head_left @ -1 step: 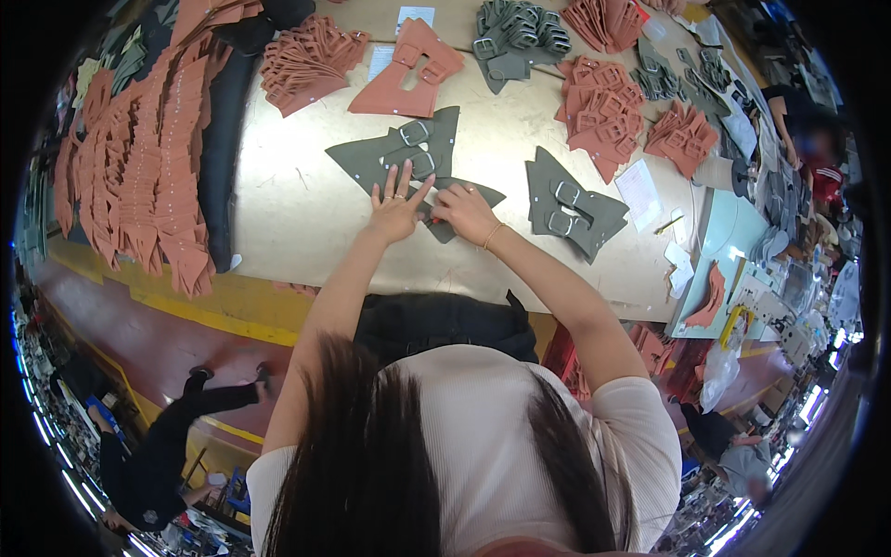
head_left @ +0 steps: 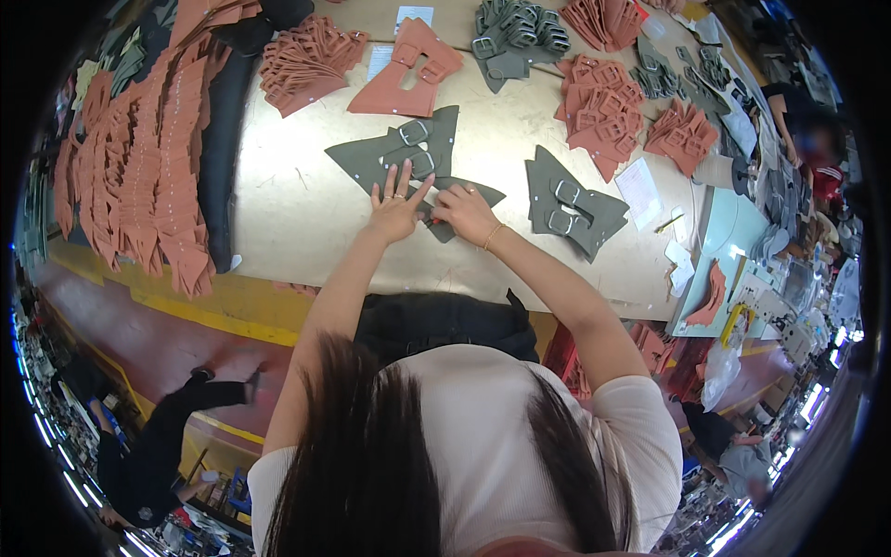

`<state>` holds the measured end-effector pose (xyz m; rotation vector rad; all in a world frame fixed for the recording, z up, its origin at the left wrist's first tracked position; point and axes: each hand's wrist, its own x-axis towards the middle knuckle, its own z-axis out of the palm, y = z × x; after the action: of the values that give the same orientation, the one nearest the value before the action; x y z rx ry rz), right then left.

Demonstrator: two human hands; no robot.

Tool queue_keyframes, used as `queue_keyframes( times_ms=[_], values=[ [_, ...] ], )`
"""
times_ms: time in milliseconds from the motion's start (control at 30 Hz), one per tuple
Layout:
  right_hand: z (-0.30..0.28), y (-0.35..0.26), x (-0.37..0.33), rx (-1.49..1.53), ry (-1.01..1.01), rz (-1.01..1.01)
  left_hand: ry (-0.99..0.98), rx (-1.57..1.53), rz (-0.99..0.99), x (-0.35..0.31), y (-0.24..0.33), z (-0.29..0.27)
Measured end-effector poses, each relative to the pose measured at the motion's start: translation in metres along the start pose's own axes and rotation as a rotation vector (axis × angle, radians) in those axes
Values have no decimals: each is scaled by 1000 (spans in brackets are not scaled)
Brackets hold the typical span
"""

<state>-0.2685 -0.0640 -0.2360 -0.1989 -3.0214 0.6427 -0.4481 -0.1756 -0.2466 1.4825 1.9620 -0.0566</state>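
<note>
Note orange pieces [head_left: 153,162] far left. Apparently aligning: pressing grey piece [head_left: 367,160], mid-table, with left hand [head_left: 396,215] spread-fingered, gripping nothing; working at near flap [head_left: 447,234] with right hand [head_left: 467,211] curl-fingered, cannot tell around what. Seems to need steady pressure. See second grey piece [head_left: 546,181], then paper [head_left: 640,193], clear at right.

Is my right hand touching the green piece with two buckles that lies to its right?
Apart: in the head view, tabletop shows between the right hand and that green piece.
</note>
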Motion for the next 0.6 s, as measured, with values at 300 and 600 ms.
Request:
queue_keyframes(
  times_ms=[300,600],
  values=[
    [-3,3,-16,-13,1,31,-45,28,-3,1,2,-3],
    [-8,7,-19,19,-30,53,-47,67,-47,-1,8,-6]
  ],
)
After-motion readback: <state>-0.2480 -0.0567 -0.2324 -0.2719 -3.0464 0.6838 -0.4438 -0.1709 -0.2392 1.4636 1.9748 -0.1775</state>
